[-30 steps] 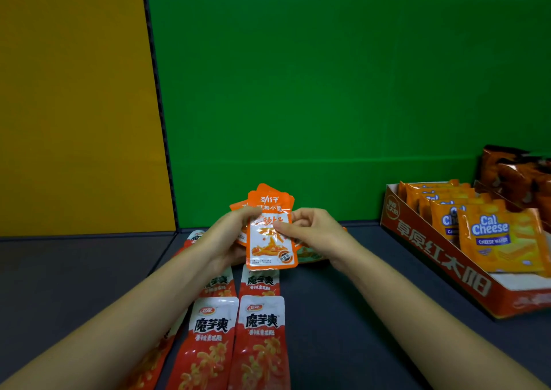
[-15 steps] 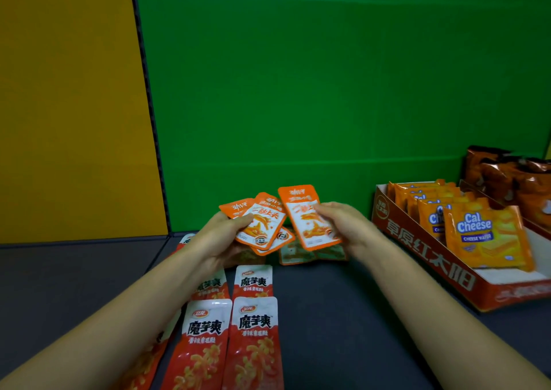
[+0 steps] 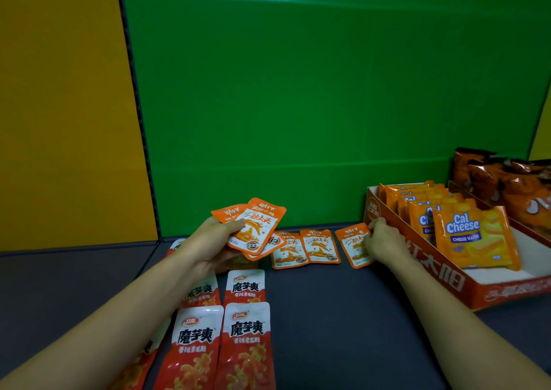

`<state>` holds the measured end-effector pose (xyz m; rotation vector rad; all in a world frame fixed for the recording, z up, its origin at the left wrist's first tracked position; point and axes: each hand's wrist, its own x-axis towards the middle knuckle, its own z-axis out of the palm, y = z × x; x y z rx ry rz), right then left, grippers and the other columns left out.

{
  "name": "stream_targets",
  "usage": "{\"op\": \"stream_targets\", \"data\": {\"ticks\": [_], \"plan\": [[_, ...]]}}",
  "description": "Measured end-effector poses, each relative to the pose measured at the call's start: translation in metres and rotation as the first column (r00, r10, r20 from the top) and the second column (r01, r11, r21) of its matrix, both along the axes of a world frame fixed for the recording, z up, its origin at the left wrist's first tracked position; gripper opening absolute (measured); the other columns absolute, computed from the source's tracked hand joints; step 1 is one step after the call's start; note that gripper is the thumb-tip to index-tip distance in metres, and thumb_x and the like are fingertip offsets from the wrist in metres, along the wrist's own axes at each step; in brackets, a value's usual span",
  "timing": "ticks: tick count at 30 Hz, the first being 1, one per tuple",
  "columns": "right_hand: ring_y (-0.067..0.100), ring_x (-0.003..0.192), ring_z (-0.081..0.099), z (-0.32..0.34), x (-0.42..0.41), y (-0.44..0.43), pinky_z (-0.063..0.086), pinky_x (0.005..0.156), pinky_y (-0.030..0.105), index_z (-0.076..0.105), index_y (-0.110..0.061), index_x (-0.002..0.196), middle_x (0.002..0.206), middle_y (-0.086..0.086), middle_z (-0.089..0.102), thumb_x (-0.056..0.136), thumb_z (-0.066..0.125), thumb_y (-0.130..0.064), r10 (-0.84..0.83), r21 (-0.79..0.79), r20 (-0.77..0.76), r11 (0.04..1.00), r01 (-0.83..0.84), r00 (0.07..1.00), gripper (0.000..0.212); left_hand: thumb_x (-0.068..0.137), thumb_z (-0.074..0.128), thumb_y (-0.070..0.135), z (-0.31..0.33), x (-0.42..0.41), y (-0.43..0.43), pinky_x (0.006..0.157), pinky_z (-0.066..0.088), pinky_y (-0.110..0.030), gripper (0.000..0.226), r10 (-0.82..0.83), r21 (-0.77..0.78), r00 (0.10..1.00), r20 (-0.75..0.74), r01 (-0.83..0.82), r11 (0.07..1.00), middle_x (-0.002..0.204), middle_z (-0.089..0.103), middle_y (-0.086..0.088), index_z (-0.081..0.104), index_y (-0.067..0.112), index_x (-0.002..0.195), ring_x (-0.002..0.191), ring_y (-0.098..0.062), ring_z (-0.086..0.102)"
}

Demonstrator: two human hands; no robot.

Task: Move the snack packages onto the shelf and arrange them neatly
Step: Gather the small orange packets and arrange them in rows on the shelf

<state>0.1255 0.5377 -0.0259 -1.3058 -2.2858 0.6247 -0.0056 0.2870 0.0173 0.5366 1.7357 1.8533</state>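
1. Packets fill both our hands. Our left hand [image 3: 214,243] holds a fan of orange packets [image 3: 256,228] raised above the shelf [image 3: 328,315], with the thumb laid across the front one and the fingers curled behind, pinching the bunch together
2. Our right hand [image 3: 384,242] is low at the back of the shelf, with its fingers curled onto the right edge of a single orange packet [image 3: 353,245] and the thumb at its top corner. That packet sits tilted, just beside the near corner of the cardboard box [image 3: 432,273], and we cannot tell whether it lies fully flat
3. A pair of orange packets [image 3: 320,245] lies flat side by side between our hands, close to the green back wall [image 3: 298,91]. The left one is partly hidden under the fan
4. Red packets [image 3: 247,339] lie face up in rows nearer to us, and our left forearm covers some of them
5. The cardboard box stands on the right of the shelf and holds cheese wafer packs [image 3: 474,237] upright in a row, the front one leaning back. Brown bags [image 3: 507,181] stand behind it
6. A yellow side panel [image 3: 59,91] closes the shelf on the left
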Motion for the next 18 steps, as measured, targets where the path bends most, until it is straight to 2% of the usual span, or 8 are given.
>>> {"op": "stream_targets", "data": {"ticks": [5,7,9,11,12,14,16,18], "plan": [[0.036,0.118,0.052,-0.002,0.001,-0.001,0.041,0.1,0.046,0.044,-0.005,0.127,0.127,0.018,0.055,0.092,0.051,-0.016,-0.008,0.103,0.086,0.995,-0.001,0.996,0.037,0.093,0.052,0.008,-0.001,0.006,0.001,0.046,0.057,-0.026,0.008,-0.026,0.002,1.0,0.013,0.026,1.0,0.06,0.071,-0.005,0.058,0.004,0.09,0.049,-0.013,0.068],[0.033,0.113,0.056,0.001,0.004,-0.005,0.046,0.095,0.043,0.048,-0.005,0.124,0.124,0.017,0.057,0.092,0.052,-0.016,-0.017,0.166,0.153,0.986,-0.009,0.988,0.035,0.093,0.052,0.007,-0.001,0.008,0.001,0.047,0.057,-0.027,0.009,-0.031,-0.003,0.999,0.012,0.031,1.0,0.063,0.07,-0.007,0.058,0.004,0.088,0.049,-0.013,0.068],[0.032,0.107,0.06,0.007,0.007,-0.012,0.05,0.086,0.04,0.053,-0.005,0.117,0.118,0.015,0.06,0.091,0.053,-0.016,-0.04,0.294,0.218,0.956,-0.026,0.975,0.029,0.093,0.052,0.008,-0.002,0.01,0.001,0.048,0.058,-0.028,0.009,-0.038,-0.013,0.999,0.014,0.038,0.999,0.066,0.07,-0.008,0.058,0.005,0.088,0.051,-0.014,0.068],[0.031,0.101,0.062,0.013,0.008,-0.022,0.049,0.079,0.038,0.058,-0.007,0.109,0.112,0.012,0.063,0.092,0.049,-0.018,-0.02,0.406,0.19,0.912,-0.06,0.982,0.022,0.093,0.052,0.009,-0.003,0.011,0.001,0.05,0.059,-0.029,0.008,-0.046,-0.016,0.999,0.01,0.046,0.999,0.069,0.07,-0.009,0.058,0.006,0.089,0.052,-0.015,0.068],[0.028,0.098,0.062,0.017,0.007,-0.029,0.049,0.079,0.036,0.062,-0.01,0.106,0.108,0.01,0.065,0.094,0.046,-0.024,0.045,0.399,0.148,0.911,-0.102,0.988,0.024,0.093,0.052,0.009,-0.003,0.012,0.002,0.052,0.059,-0.029,0.008,-0.054,-0.014,0.999,0.007,0.054,0.998,0.069,0.071,-0.008,0.058,0.006,0.089,0.053,-0.014,0.069],[0.022,0.091,0.064,0.024,0.002,-0.045,0.049,0.083,0.032,0.069,-0.015,0.096,0.097,0.005,0.07,0.097,0.04,-0.037,0.269,0.179,-0.019,0.948,-0.262,0.963,0.036,0.093,0.052,0.009,-0.004,0.015,0.005,0.052,0.059,-0.028,0.008,-0.074,-0.013,0.997,-0.004,0.074,0.997,0.064,0.072,-0.004,0.059,0.007,0.089,0.053,-0.013,0.069],[0.012,0.078,0.062,0.03,-0.002,-0.064,0.046,0.077,0.026,0.073,-0.018,0.082,0.082,-0.002,0.072,0.096,0.04,-0.045,0.433,-0.087,-0.205,0.885,-0.457,0.878,0.045,0.093,0.052,0.008,-0.005,0.019,0.008,0.049,0.058,-0.026,0.007,-0.087,-0.018,0.996,-0.02,0.087,0.996,0.061,0.072,-0.002,0.059,0.008,0.09,0.052,-0.012,0.068],[0.008,0.069,0.058,0.028,-0.005,-0.078,0.041,0.066,0.022,0.073,-0.016,0.078,0.077,-0.003,0.071,0.092,0.045,-0.05,0.479,-0.143,-0.274,0.837,-0.528,0.834,0.046,0.093,0.053,0.008,-0.006,0.024,0.012,0.049,0.057,-0.025,0.007,-0.103,-0.019,0.994,-0.03,0.103,0.995,0.061,0.072,-0.001,0.059,0.009,0.092,0.051,-0.011,0.068]]}}
